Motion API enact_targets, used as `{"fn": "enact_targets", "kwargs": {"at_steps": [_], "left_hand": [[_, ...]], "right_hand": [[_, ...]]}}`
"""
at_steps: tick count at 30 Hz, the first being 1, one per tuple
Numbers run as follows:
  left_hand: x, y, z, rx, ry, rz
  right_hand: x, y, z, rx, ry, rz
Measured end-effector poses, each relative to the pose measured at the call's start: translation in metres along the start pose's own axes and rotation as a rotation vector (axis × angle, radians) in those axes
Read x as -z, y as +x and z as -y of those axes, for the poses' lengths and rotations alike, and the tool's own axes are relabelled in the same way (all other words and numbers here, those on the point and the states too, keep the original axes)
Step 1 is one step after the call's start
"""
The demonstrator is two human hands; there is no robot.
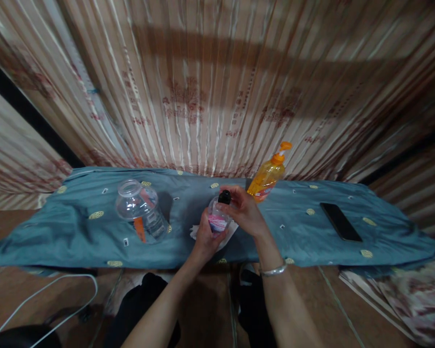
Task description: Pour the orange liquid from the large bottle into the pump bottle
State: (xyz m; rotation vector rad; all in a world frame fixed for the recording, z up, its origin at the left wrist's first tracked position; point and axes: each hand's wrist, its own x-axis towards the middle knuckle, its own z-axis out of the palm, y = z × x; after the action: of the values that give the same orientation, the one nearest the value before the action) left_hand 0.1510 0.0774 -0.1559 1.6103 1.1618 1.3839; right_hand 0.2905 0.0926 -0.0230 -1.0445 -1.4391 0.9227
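A small clear bottle [219, 221] with a pink-and-white label stands upright at the middle of the cloth-covered surface. My left hand [206, 237] is wrapped round its lower body from the left. At its top, my right hand [242, 209] has its fingers closed about the black cap [224, 197]; whether the cap is on or loose, I cannot tell. White tissue or paper [230, 235] lies under the bottle, partly hidden by my hands.
An orange pump bottle [267, 179] leans behind my right hand. To the left is a clear, wide-mouthed plastic jar [141, 212]. A black phone [340, 222] lies on the blue-green cloth [293, 241] at right. Curtains [210, 87] hang behind; a white cable [54, 282] loops at lower left.
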Motion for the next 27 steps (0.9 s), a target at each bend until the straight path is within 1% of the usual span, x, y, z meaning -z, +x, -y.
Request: {"fn": "enact_targets", "kwargs": {"at_steps": [3,5,7,11,13,17,19,21,25,27], "left_hand": [[-0.001,0.000,0.001,-0.007,0.008,-0.017],[0.000,0.000,0.002,-0.013,0.015,-0.019],[0.000,0.000,0.002,-0.017,0.022,-0.018],[0.001,-0.001,0.004,-0.014,0.036,-0.021],[0.000,-0.001,0.005,-0.009,0.041,-0.027],[-0.001,-0.002,0.007,-0.016,0.056,-0.036],[-0.001,-0.001,0.007,-0.024,0.065,-0.035],[-0.001,-0.001,0.007,-0.028,0.076,-0.032],[0.000,0.001,0.006,-0.029,0.097,-0.021],[0.001,0.001,0.006,-0.025,0.110,-0.014]], "right_hand": [[0.004,0.001,0.003,0.024,0.031,0.106],[0.006,0.000,0.006,0.023,0.040,0.144],[0.005,0.000,0.007,0.009,0.048,0.120],[-0.002,-0.001,0.004,-0.021,0.037,-0.012],[-0.003,0.000,0.003,-0.018,0.024,-0.020],[0.005,0.001,0.006,0.025,0.051,0.110],[0.006,0.000,0.007,0.038,0.064,0.149],[0.004,-0.001,0.007,0.032,0.049,0.120],[-0.005,-0.001,0.001,0.002,-0.044,-0.037],[-0.006,0.000,0.000,0.010,-0.058,-0.049]]}}
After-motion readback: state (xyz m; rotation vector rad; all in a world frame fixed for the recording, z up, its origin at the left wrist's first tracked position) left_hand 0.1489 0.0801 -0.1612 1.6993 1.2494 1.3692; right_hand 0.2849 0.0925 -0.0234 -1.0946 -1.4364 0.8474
